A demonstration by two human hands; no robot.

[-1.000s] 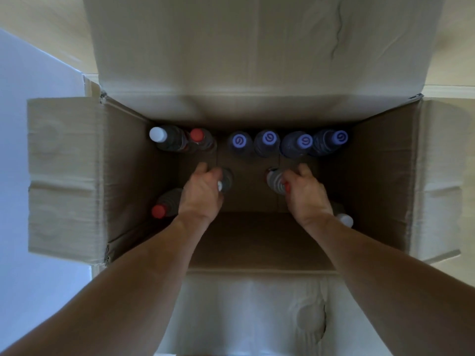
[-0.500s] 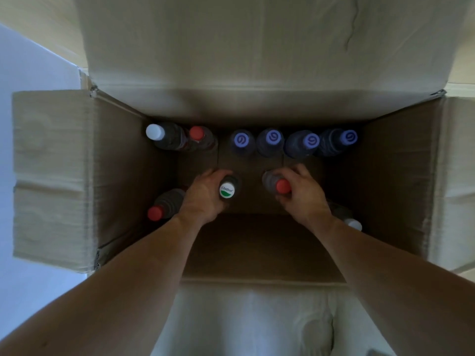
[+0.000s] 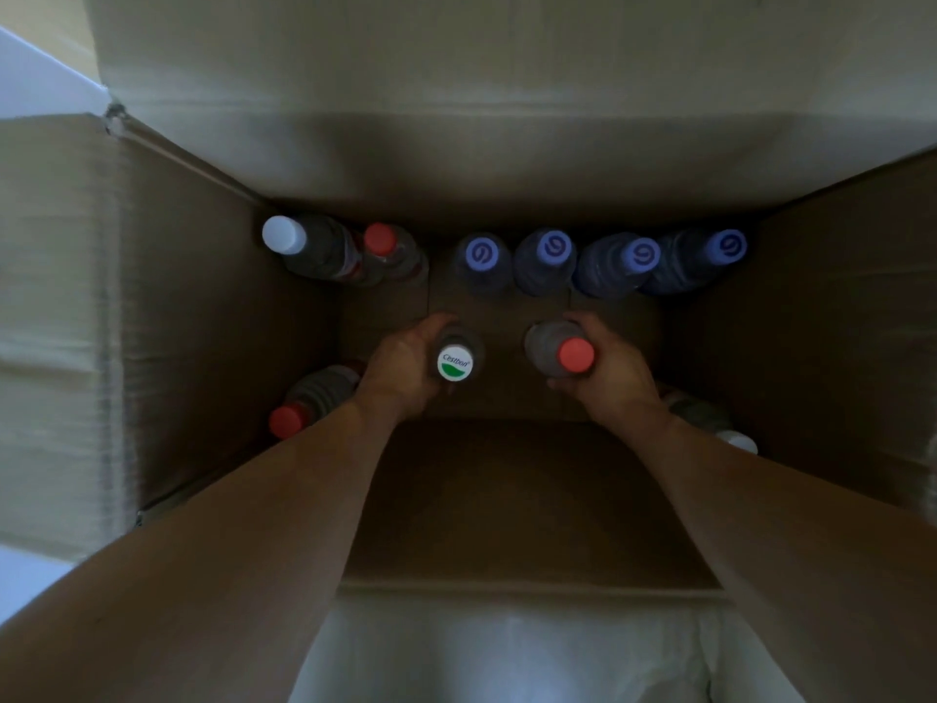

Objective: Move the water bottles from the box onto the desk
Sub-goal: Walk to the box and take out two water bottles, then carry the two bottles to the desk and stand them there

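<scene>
Bottles stand upright mid-frame, caps toward me: my left hand [image 3: 405,367] clasps the green-capped bottle [image 3: 455,363], my right hand [image 3: 616,370] the red-capped bottle [image 3: 563,355]; I'd lift straight up.

Both forearms reach forward and down, left grip [image 3: 405,367] and right grip [image 3: 611,367] each curled closed.

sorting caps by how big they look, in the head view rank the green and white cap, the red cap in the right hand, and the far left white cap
1. green and white cap
2. white cap
3. red cap
All three look close in size, and the two held caps sit nearer the camera, so the order is unsure.
</scene>
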